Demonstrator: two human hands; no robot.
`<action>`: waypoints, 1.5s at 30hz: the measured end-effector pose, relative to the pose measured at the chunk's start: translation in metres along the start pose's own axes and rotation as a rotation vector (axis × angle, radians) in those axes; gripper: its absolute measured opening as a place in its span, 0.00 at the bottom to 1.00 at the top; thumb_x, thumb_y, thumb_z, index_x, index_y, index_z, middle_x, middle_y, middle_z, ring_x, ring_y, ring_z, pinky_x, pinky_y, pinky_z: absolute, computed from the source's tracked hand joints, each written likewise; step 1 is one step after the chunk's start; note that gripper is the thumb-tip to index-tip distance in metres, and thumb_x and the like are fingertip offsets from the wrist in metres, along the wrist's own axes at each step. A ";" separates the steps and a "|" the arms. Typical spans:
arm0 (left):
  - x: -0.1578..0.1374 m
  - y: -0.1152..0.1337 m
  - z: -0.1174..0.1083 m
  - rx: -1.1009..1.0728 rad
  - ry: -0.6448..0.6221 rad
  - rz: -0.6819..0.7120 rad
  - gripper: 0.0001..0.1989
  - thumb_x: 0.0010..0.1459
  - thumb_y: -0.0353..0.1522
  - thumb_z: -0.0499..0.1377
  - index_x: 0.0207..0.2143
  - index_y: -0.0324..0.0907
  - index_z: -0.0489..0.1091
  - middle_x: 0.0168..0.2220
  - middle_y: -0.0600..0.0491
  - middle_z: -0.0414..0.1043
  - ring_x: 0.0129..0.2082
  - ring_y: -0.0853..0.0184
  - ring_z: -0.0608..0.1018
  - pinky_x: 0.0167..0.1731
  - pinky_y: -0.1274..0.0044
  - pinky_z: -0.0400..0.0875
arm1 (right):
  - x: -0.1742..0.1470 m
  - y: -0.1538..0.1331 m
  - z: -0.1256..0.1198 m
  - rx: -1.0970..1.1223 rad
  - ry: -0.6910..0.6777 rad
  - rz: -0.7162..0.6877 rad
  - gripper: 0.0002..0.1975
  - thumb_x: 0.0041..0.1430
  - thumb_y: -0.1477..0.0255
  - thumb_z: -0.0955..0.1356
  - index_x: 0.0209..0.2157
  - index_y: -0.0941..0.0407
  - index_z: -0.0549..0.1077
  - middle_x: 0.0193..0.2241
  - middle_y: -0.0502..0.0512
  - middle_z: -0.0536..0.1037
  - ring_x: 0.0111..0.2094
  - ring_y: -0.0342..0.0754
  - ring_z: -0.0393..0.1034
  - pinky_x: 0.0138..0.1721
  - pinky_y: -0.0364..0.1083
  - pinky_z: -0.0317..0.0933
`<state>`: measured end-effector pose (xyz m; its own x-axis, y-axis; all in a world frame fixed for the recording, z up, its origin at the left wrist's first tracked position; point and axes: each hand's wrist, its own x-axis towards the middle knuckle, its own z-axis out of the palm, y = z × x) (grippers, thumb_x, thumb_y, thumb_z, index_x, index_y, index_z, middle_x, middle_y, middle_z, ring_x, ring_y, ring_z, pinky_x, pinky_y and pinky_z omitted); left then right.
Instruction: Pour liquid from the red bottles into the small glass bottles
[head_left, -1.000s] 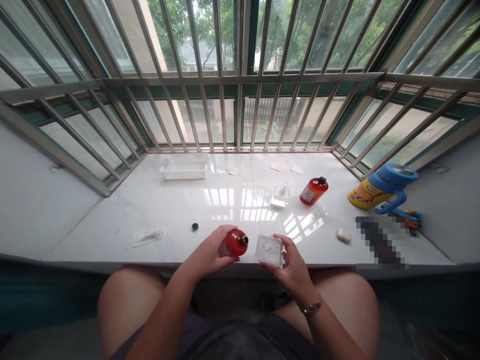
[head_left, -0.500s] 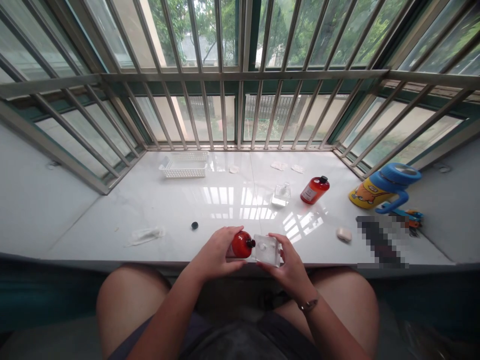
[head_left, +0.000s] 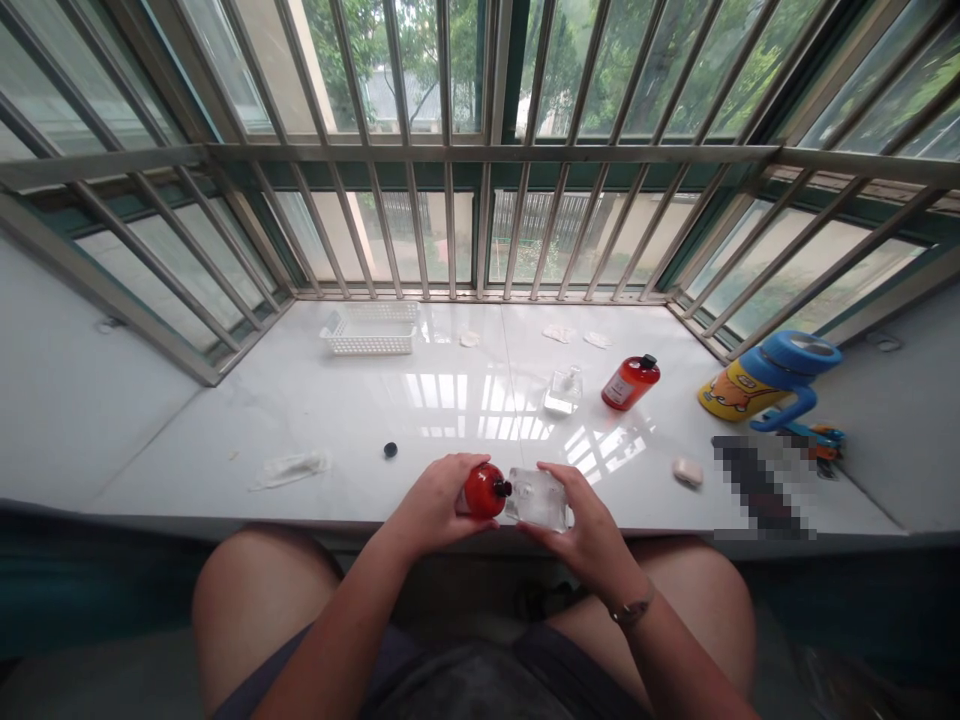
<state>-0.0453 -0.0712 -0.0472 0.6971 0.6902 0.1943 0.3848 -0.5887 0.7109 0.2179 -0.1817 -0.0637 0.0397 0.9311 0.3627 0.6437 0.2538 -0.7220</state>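
Red bottle (head_left: 482, 491); clear box (head_left: 538, 499); white basket (head_left: 369, 331); blue-and-yellow cup (head_left: 765, 378).

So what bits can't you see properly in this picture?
- Head view: the pixelated patch on the sill blurs whatever lies there.
- The red bottle in the left hand: fingers cover its body and label; whether liquid flows is too small to tell.
- The clear container in the right hand: transparent and glary, contents unreadable.
- The second red bottle: label too small to read.
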 end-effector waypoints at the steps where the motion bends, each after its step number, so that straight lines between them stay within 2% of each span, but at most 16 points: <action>1: 0.000 0.000 -0.001 -0.008 -0.006 -0.003 0.43 0.52 0.46 0.77 0.66 0.50 0.65 0.61 0.44 0.75 0.60 0.49 0.78 0.62 0.57 0.73 | 0.001 -0.001 -0.001 -0.008 -0.008 -0.001 0.34 0.62 0.60 0.78 0.65 0.49 0.66 0.59 0.61 0.75 0.60 0.60 0.73 0.62 0.59 0.71; 18: 0.002 0.003 -0.007 -0.073 -0.095 -0.035 0.44 0.52 0.48 0.76 0.67 0.51 0.67 0.65 0.45 0.74 0.63 0.49 0.78 0.65 0.59 0.72 | 0.015 -0.010 -0.021 -0.094 -0.143 -0.053 0.36 0.63 0.63 0.77 0.68 0.45 0.64 0.59 0.60 0.74 0.61 0.61 0.71 0.63 0.61 0.70; 33: -0.001 0.003 -0.004 -0.161 -0.046 -0.045 0.42 0.50 0.45 0.77 0.66 0.51 0.68 0.63 0.45 0.76 0.61 0.49 0.79 0.63 0.59 0.74 | 0.027 -0.026 -0.032 -0.188 -0.176 -0.080 0.40 0.58 0.69 0.79 0.70 0.44 0.65 0.57 0.60 0.75 0.58 0.62 0.74 0.60 0.61 0.74; 45: -0.004 -0.004 0.003 -0.243 -0.025 -0.058 0.43 0.50 0.44 0.78 0.66 0.50 0.67 0.64 0.46 0.74 0.62 0.50 0.78 0.64 0.60 0.73 | 0.039 -0.037 -0.038 -0.232 -0.213 -0.136 0.43 0.59 0.70 0.79 0.71 0.43 0.63 0.58 0.60 0.75 0.59 0.63 0.72 0.60 0.62 0.73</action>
<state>-0.0478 -0.0722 -0.0528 0.6938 0.7076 0.1337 0.2698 -0.4275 0.8628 0.2243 -0.1650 -0.0004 -0.2033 0.9327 0.2978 0.7897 0.3360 -0.5133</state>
